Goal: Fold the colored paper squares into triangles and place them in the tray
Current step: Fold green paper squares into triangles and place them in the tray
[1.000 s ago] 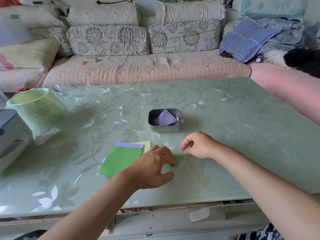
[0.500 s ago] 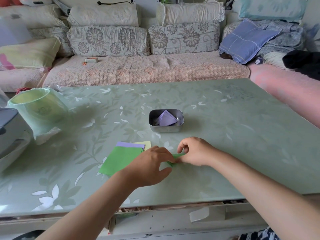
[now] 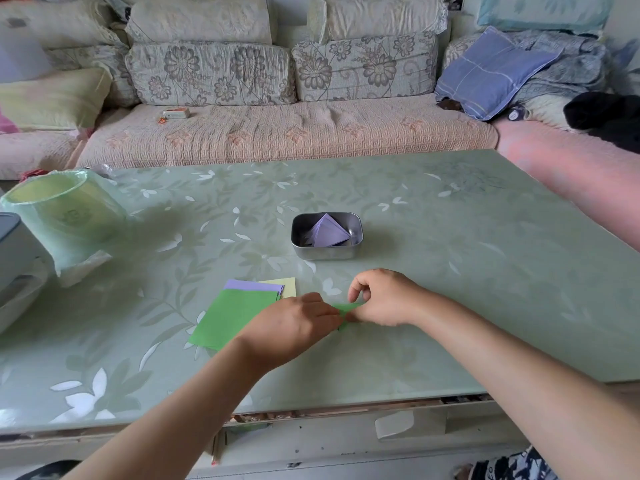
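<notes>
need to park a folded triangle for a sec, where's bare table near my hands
Free: table right of the tray and right hand; strip between paper stack and lined bin. Crowded: around the left hand, green paper and stack.

green paper (image 3: 347, 307): mostly hid, shape unclr | grey box (image 3: 14, 244): cut off, L edge
</notes>
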### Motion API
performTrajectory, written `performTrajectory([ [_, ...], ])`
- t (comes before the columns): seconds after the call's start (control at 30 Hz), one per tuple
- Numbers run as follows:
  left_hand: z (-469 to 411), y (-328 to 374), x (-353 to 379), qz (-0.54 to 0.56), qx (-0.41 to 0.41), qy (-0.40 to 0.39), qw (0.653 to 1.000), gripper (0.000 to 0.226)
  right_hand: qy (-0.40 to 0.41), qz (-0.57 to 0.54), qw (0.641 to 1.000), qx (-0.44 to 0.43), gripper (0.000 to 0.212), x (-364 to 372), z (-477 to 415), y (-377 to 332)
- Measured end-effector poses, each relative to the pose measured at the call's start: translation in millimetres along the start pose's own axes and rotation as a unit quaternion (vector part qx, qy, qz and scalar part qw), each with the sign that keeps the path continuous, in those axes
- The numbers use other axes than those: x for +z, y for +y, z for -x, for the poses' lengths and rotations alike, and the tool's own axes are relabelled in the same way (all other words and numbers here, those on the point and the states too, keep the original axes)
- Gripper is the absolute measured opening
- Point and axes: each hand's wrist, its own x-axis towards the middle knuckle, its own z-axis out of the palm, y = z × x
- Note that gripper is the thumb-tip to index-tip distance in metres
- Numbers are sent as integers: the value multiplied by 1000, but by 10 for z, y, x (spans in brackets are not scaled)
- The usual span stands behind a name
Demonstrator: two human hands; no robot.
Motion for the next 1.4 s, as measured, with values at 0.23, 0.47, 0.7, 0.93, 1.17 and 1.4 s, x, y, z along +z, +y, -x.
performTrajectory([
  [0.23,27,-13,22,1,4,9,1000,14,-5,9,1000,4,32,-3,-10,2],
  [0.47,-25,57,-56,55,-45,9,997,16,-1,13,1000,10,31,1,-5,2],
  [0.7,26,183,-117,147,-171,-48,973,42,-10,11,1000,14,36,-13,-7,-25],
  [0.93,61,192,-208,193,-200,-79,957,43,-3,22,1000,19,30,-12,-32,-24],
  [1.17,128,212,-260,188,-202,-91,957,33,-2,29,999,21,30,-14,-26,-42],
  [1.4,-61,245,-208,170,-252,-40,952,30,-5,13,1000,9,26,-2,-34,-7],
])
